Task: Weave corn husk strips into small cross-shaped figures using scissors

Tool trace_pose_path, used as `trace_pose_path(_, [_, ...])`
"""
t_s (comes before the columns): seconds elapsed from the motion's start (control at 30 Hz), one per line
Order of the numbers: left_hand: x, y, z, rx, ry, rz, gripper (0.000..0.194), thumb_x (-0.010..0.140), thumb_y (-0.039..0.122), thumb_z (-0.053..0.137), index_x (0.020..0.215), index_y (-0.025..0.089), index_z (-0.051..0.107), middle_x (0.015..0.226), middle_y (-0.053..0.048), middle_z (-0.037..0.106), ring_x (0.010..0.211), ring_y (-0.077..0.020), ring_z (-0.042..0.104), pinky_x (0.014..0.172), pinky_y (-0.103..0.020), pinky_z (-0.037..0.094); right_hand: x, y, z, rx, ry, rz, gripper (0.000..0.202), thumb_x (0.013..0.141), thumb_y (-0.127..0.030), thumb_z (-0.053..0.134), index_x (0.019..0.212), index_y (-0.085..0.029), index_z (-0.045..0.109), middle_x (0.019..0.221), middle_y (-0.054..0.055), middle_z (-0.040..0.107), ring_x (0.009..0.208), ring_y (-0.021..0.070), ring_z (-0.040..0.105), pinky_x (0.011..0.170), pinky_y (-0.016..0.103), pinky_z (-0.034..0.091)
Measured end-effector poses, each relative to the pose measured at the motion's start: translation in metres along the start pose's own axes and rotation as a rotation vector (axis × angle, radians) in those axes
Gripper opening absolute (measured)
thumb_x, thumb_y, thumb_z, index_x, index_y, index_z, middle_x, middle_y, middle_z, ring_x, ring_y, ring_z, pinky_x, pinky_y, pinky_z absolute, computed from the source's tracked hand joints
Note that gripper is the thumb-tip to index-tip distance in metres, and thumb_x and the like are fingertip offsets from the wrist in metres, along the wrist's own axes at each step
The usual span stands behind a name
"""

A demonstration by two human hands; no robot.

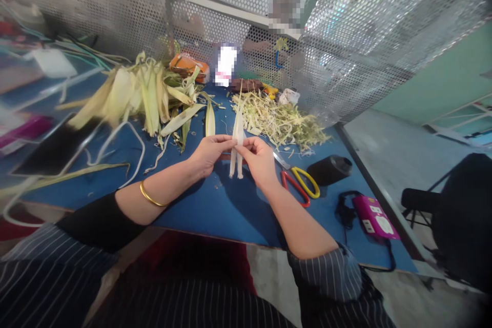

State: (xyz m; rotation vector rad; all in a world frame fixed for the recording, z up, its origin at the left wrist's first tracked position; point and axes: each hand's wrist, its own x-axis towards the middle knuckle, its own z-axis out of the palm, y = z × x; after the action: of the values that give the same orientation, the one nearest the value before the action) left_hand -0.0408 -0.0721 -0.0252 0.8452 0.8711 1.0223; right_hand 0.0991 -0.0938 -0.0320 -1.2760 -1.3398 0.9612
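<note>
Left hand [210,156] and right hand [261,163]: thumbs and fingertips pinched closed on long, pale cream husk strips [240,125], held above flat blue surface [207,210]. Lower ends hang in 2 separate tails. Judged risks: thin husk may split if hands pull unevenly; strips may slide out of line if either pinch slackens. Red-and-yellow-handled metal scissors [283,163] lie near right hand.

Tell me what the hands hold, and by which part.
The left hand and right hand pinch pale husk strips partway along, between the pointed top and the two lower ends.
</note>
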Motion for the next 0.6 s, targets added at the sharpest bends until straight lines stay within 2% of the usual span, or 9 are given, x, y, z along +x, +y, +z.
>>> trace_pose_path(0.27, [-0.0019, 0.0022, 0.0012, -0.046, 0.015, -0.051, 0.006, 0.071, 0.020, 0.071, 0.071, 0.014, 0.070, 0.071, -0.004, 0.066, 0.065, -0.0109, 0.061, 0.065, -0.025, 0.050, 0.0014, 0.0037, -0.0023, -0.084, 0.068, -0.051, 0.025, 0.069, -0.040, 0.070, 0.079, -0.023, 0.053, 0.065, -0.003, 0.055, 0.058, 0.0118, 0.050, 0.058, 0.028, 0.042])
trace_pose_path(0.47, [-0.0026, 0.0007, 0.0003, 0.007, 0.003, -0.057, 0.008, 0.070, 0.024, 0.073, 0.073, 0.017, 0.072, 0.074, -0.004, 0.067, 0.066, -0.0103, 0.058, 0.060, -0.024, 0.047, 0.0006, 0.0014, -0.0035, -0.150, 0.103, -0.091, 0.022, 0.070, -0.036, 0.069, 0.077, -0.023, 0.052, 0.064, -0.003, 0.054, 0.057, 0.0119, 0.050, 0.058, 0.029, 0.042])
trace_pose_path(0.6, [-0.0021, 0.0000, -0.0004, 0.055, 0.002, -0.049, 0.010, 0.067, 0.026, 0.074, 0.072, 0.018, 0.072, 0.075, -0.004, 0.067, 0.067, -0.0114, 0.059, 0.058, -0.024, 0.045, 0.0009, -0.0006, -0.0046, -0.147, 0.088, -0.062, 0.025, 0.070, -0.035, 0.070, 0.080, -0.023, 0.051, 0.064, -0.003, 0.056, 0.058, 0.0119, 0.052, 0.058, 0.029, 0.043])
